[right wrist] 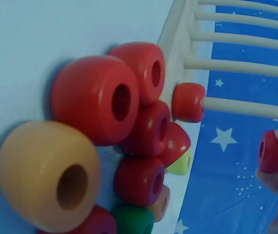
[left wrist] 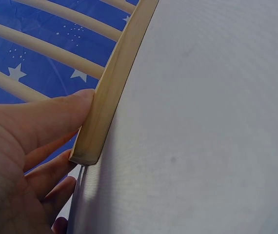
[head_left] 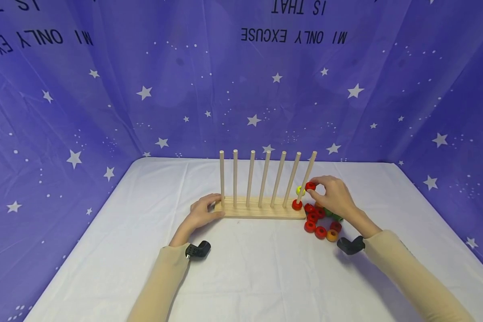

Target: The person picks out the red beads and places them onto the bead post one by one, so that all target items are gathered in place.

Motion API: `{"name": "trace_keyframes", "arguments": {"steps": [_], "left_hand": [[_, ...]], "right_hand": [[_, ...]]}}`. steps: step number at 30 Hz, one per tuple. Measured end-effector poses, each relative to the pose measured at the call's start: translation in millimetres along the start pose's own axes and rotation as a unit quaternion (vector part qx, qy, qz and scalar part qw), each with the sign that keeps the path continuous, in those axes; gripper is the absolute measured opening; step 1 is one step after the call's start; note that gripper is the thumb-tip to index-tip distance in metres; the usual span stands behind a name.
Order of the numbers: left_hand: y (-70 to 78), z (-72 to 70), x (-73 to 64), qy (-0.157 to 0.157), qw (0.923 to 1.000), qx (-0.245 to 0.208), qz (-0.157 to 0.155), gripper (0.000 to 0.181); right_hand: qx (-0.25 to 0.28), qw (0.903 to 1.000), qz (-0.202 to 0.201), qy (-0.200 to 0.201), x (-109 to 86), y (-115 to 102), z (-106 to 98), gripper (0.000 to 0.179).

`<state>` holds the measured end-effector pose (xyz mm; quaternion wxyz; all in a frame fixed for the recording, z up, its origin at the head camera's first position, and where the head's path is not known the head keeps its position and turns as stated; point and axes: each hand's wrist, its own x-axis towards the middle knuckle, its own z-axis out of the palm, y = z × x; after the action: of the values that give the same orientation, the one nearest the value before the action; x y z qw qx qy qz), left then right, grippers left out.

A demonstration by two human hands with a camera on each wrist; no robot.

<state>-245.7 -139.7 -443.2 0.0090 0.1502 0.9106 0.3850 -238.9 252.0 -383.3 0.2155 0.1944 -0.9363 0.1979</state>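
A wooden peg stand with several upright pegs sits on the table. My left hand grips its left end, the thumb against the front edge and the fingers behind. Around the foot of the rightmost peg is one red bead. My right hand pinches another red bead between thumb and fingertips, beside that peg and above the table. In the right wrist view the hole of the held bead faces the peg side. The other pegs carry no beads.
Loose red beads lie in a cluster at the stand's right end, below my right hand. Among them are an orange bead, green beads and a yellow-green bead behind. A blue starred curtain surrounds the white-covered table.
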Motion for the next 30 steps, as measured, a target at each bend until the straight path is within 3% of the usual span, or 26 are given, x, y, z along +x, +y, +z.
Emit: {"name": "trace_keyframes", "arguments": {"steps": [20, 30], "left_hand": [[0.2, -0.3, -0.1, 0.0, 1.0, 0.001, -0.004, 0.052], [0.1, -0.3, -0.5, -0.001, 1.0, -0.004, -0.004, 0.051]], "right_hand": [[0.007, 0.9917, -0.059, 0.114, 4.3, -14, -18, 0.022], [0.01, 0.989, -0.062, 0.134, 6.5, -19, -28, 0.023]]}}
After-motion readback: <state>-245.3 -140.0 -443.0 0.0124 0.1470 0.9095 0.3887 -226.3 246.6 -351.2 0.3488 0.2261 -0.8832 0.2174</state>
